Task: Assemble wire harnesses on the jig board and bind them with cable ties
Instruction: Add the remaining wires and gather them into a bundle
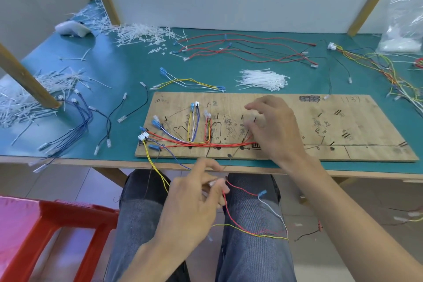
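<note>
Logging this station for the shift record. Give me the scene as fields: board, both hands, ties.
jig board: plywood, flat on the teal mat, at the near table edge
routed wires: red, yellow, blue and white, on the board's left half
left hand: below the table edge, pinches the end of a loose red wire
right hand: over the board's middle, fingers bent; grip unclear
cable ties: white bundle behind the board, untouched

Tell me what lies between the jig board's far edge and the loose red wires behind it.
In the head view, a bundle of white cable ties and a yellow-and-white wire set lie there on the green mat.
</note>
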